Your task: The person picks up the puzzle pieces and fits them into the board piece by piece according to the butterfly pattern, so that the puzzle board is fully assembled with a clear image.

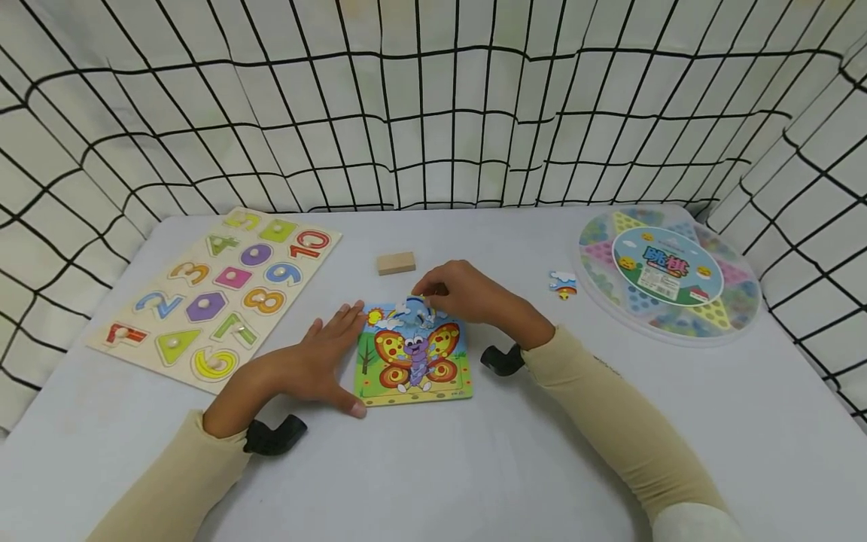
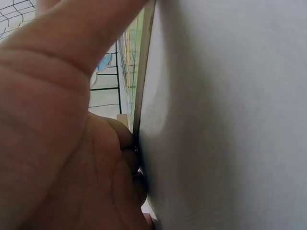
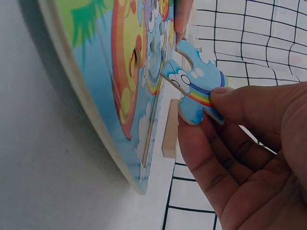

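Note:
A butterfly jigsaw puzzle board (image 1: 415,369) lies flat on the white table. My right hand (image 1: 467,292) pinches a blue puzzle piece (image 3: 194,88) with a rainbow and eyes on it, between thumb and fingers. In the right wrist view the piece is tilted, just off the board's top edge. My left hand (image 1: 314,361) lies along the board's left side, fingers spread, with the thumb at the lower left corner. In the left wrist view its fingers touch the board's edge. Another puzzle piece (image 1: 563,284) lies loose on the table to the right.
A wooden number and shape board (image 1: 223,301) lies at the left. At the right sits a round clear-lidded game box (image 1: 670,275). A small wooden block (image 1: 396,263) lies behind the puzzle. Black netting (image 1: 420,113) over white cloth surrounds the table's back and sides.

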### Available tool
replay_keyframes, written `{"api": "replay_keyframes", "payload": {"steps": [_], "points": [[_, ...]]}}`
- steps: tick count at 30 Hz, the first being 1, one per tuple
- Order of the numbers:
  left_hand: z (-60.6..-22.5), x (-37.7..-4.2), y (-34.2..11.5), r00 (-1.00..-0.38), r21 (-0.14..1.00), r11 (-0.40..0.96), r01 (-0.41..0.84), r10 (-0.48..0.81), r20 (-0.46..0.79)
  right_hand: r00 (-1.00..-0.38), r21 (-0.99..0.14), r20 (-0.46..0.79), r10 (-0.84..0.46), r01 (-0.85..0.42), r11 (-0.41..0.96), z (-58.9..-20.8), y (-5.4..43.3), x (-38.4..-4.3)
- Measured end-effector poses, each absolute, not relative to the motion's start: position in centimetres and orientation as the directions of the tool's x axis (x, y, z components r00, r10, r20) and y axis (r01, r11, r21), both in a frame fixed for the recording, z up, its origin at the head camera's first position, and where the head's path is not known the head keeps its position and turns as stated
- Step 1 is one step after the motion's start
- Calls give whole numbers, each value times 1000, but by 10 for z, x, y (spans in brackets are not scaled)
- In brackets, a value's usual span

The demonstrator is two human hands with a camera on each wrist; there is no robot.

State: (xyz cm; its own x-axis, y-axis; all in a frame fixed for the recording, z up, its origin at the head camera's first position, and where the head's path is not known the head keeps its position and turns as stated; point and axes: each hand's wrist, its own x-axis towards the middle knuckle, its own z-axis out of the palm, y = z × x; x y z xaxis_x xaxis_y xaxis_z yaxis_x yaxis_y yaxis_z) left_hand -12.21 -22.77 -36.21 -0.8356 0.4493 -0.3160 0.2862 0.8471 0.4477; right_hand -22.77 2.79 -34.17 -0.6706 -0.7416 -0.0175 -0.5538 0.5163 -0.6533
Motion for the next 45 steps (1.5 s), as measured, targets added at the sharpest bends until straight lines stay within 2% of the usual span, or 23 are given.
{"api": "replay_keyframes", "payload": {"steps": [5,21,34,45], "points": [[-361,-122,-227,-831,442,853,278,444,-334,-656,-654,-20,-755,-562,506,-344,22,-227],[-362,-124,-226,-836,437,853,285,444,-322,-666,-603,-58,-744,-570,558,-347,8,-222],[-363,-123,-226,-840,445,845,297,453,-300,-680,-500,-102,-726,-596,629,-350,2,-219],[-361,-122,-226,-839,445,843,301,456,-297,-672,-474,-133,-728,-602,643,-350,-1,-220]]}}
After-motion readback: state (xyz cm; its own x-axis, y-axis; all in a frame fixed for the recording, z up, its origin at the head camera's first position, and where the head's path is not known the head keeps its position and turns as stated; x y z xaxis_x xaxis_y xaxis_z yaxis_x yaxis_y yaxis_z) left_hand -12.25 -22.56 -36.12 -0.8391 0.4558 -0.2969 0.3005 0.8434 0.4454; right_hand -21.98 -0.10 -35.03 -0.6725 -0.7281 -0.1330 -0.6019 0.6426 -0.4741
